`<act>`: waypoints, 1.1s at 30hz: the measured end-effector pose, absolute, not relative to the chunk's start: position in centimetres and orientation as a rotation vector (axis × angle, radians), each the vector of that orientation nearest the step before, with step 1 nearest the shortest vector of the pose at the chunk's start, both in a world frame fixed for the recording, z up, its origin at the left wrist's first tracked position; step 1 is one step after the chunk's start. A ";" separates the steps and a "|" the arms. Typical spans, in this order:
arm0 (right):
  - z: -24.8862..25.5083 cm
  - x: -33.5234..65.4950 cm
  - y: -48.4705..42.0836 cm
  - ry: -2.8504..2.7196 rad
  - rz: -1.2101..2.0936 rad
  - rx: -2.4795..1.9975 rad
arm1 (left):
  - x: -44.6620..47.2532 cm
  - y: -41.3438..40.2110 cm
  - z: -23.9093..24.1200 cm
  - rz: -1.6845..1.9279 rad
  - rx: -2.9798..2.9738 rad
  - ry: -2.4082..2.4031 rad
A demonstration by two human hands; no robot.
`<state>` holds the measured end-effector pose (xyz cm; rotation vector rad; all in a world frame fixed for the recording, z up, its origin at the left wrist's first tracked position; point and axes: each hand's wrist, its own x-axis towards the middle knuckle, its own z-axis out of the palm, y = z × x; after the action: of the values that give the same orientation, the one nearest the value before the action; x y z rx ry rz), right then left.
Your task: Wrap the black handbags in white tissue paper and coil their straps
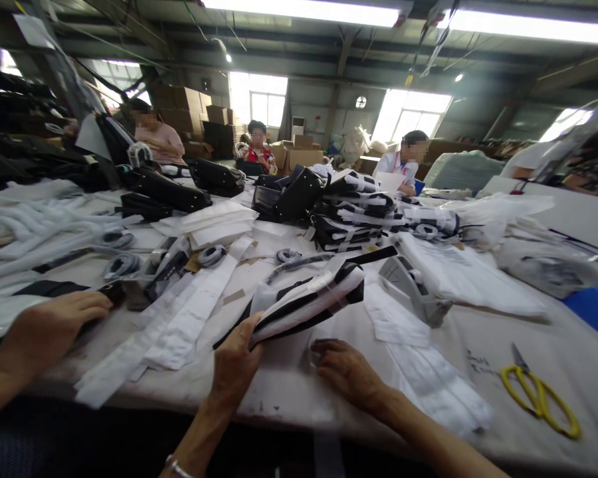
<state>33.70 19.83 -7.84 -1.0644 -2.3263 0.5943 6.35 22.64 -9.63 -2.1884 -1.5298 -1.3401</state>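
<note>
Left hand [236,358] is closed on the near end of the bag [311,299], held tilted; firmness is advised, so its wrap [289,309] is kept flat; nearer than the bag, the right hand [349,372] is curled, any grasp unclear; scissors [539,398] are laid right of the bag.

Three bare hands show: the person's left hand [236,358], right hand [351,373] and one co-worker's hand [54,330]. In the left hand is one black bundle in white wrapping [319,299]. One pair of yellow-handled scissors [541,399], two grey plastic tape dispensers [418,295] and at least five grey ring-shaped rolls [124,272] lie about.
</note>
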 end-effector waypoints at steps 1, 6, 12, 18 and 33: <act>-8.2 33.0 20.0 -2.337 0.573 -1.010 | 6.4 22.6 -9.6 -1.344 -2.191 -1.527; -7.9 30.4 19.1 -2.525 0.475 -0.704 | 6.5 22.2 -9.7 -1.308 -2.215 -1.402; -1.5 29.8 15.4 -2.660 0.211 -0.392 | 7.3 20.6 -9.9 -1.103 -2.348 -1.007; 1.9 33.1 23.0 -2.158 0.259 -1.159 | 8.0 20.0 -9.1 -1.038 -2.347 -0.908; -5.7 30.1 39.7 -1.804 1.009 -2.288 | 11.8 20.7 -9.6 -1.025 -2.374 -0.888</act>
<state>30.13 39.68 -5.67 -2.2879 -1.8037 1.0094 11.79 20.72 -9.63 -2.3743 -0.8885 -1.0247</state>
